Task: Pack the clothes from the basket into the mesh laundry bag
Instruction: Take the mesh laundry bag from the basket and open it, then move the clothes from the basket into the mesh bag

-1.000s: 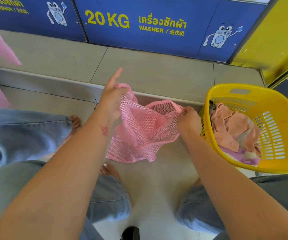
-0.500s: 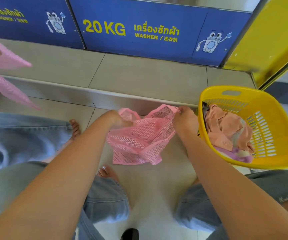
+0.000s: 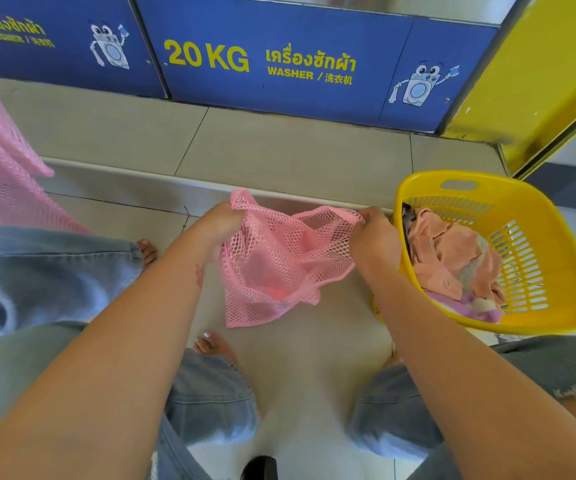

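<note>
Pink mesh bag [image 3: 279, 261] now hangs spread between my left hand [image 3: 219, 221] and right hand [image 3: 371, 230], both clamped on its rim, left forefinger no longer raised; clothes [image 3: 449, 261] remain in the yellow basket [image 3: 556, 271] right, so I judge loading can start.

Bare forearms [image 3: 134, 344], frayed denim shorts [image 3: 401, 414] — barefoot [image 3: 210, 344]
</note>
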`<act>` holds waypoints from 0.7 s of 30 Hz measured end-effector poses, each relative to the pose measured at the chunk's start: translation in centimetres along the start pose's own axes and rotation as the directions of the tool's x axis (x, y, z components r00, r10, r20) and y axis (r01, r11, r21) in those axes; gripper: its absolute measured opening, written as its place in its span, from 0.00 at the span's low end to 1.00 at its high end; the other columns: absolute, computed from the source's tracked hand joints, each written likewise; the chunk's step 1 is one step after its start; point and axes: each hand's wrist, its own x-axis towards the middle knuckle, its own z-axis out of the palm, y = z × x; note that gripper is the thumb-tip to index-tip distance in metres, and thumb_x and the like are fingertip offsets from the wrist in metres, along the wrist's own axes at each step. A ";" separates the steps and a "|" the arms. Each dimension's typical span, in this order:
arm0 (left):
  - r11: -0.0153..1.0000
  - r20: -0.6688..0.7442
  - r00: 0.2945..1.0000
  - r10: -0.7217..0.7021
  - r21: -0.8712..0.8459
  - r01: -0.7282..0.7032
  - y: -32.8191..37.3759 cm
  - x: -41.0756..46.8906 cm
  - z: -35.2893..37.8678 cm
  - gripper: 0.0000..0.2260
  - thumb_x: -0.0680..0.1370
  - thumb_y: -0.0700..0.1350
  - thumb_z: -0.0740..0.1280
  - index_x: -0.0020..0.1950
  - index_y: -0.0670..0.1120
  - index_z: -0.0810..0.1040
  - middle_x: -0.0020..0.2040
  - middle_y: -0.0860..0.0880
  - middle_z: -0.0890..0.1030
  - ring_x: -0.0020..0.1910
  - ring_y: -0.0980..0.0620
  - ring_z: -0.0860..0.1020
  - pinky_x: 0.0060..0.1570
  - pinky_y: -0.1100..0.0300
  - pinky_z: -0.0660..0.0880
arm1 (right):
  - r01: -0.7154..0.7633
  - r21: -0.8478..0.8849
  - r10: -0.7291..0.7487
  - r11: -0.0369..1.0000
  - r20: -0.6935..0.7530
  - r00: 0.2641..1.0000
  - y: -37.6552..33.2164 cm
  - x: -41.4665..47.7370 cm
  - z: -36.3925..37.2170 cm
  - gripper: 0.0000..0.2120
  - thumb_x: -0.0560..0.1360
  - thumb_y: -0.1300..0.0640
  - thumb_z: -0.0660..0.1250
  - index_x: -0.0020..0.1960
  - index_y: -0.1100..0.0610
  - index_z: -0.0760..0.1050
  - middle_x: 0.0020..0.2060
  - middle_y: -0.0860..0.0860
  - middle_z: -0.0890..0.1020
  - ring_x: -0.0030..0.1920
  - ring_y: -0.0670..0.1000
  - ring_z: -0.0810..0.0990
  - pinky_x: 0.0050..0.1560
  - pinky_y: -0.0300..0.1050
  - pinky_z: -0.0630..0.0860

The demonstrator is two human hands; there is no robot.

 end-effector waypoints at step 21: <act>0.948 0.096 0.990 0.100 -0.312 -0.066 5.3 -0.1 5.4 0.14 0.78 0.50 0.68 0.60 0.45 0.78 0.46 0.44 0.84 0.41 0.46 0.83 0.44 0.53 0.79 | 0.031 0.003 -0.030 1.000 -0.220 0.975 3.9 2.4 -6.9 0.26 0.79 0.56 0.58 0.76 0.53 0.59 0.68 0.57 0.73 0.67 0.61 0.71 0.63 0.53 0.68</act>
